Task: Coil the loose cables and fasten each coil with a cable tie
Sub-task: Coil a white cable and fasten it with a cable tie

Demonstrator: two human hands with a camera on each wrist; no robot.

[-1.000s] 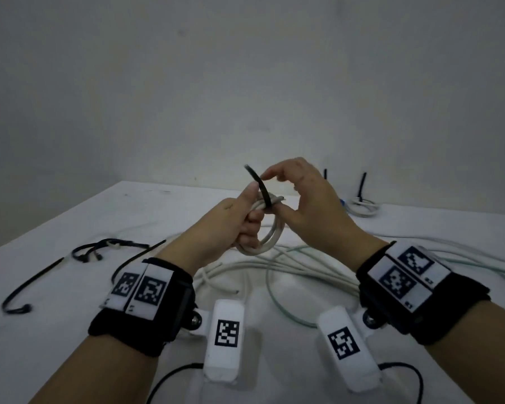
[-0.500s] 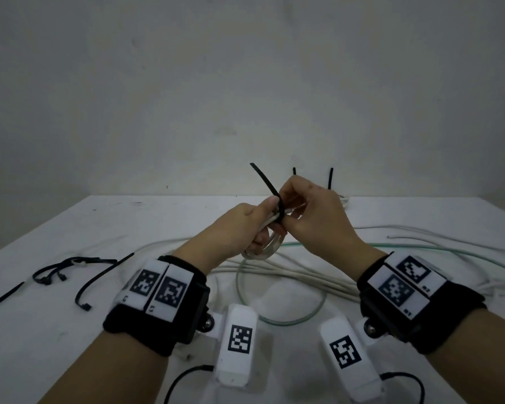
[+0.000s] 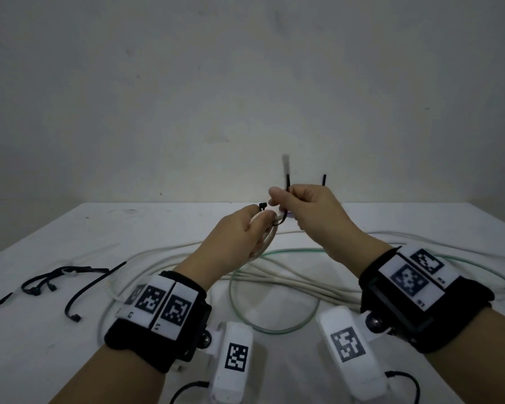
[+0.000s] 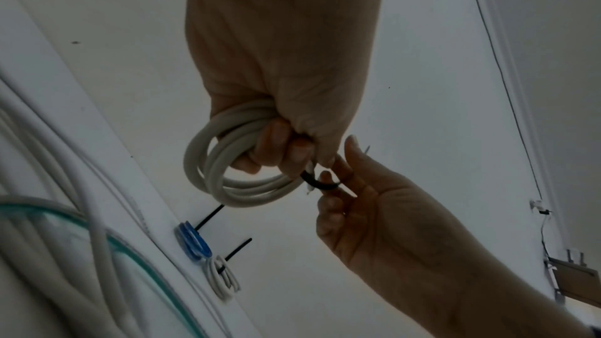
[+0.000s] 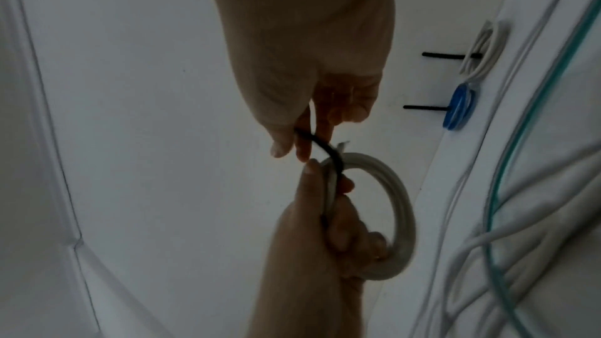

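Observation:
My left hand [image 3: 258, 221] grips a small coil of white cable [image 3: 264, 243] above the table, fingers curled through it [image 4: 276, 143]. A black cable tie [image 4: 320, 184] loops round the coil [image 4: 234, 179] near the left thumb. Its head [image 3: 262, 205] shows by that thumb. My right hand [image 3: 277, 199] pinches the tie's tail [image 3: 288, 183], which points straight up. In the right wrist view the tie [image 5: 322, 148] runs from the right fingertips [image 5: 302, 143] down over the coil [image 5: 401, 204].
Loose white cables [image 3: 274, 282] and a clear greenish cable [image 3: 271, 329] lie on the white table [image 3: 56, 345] under my hands. Spare black ties [image 3: 91, 287] lie at the left. Two tied coils, blue [image 4: 193, 243] and white [image 4: 222, 276], sit by the far edge.
Both hands have stayed together over the table. The tie's tail, slanting up to the left before, now stands upright in the right hand, and the tie's head has come into view.

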